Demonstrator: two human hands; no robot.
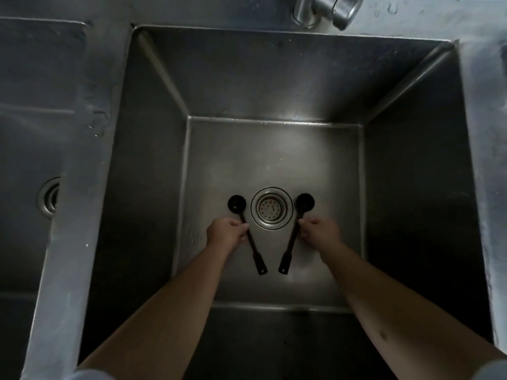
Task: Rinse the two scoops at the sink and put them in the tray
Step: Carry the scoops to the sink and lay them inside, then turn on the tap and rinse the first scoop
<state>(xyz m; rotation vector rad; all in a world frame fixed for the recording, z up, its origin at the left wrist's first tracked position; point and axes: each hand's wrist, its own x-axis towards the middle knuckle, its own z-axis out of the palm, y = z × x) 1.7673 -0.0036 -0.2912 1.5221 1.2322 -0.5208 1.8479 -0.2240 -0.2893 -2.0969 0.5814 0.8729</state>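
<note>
**Two scoops held low in the sink basin**

Lower centre of frame: the left hand [227, 232] grips the left scoop [248, 231] mid-handle; the right hand [319, 232] likewise grips the right scoop [295, 231]. Both bowls point toward the top of the frame, flanking the drain strainer [271, 208]; the long axes converge downward in a V. The scoops look light, rigid and likely slippery when wet, so a mid-handle hold suits. No tray visible.

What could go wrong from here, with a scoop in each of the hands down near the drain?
1. No water is visible, and the faucet sits at the far rim: both hands are full, so turning it on may be awkward.
2. The left hand and right hand pinch the left scoop and right scoop mid-handle; wet handles could slip.
3. No tray is in view.
</note>
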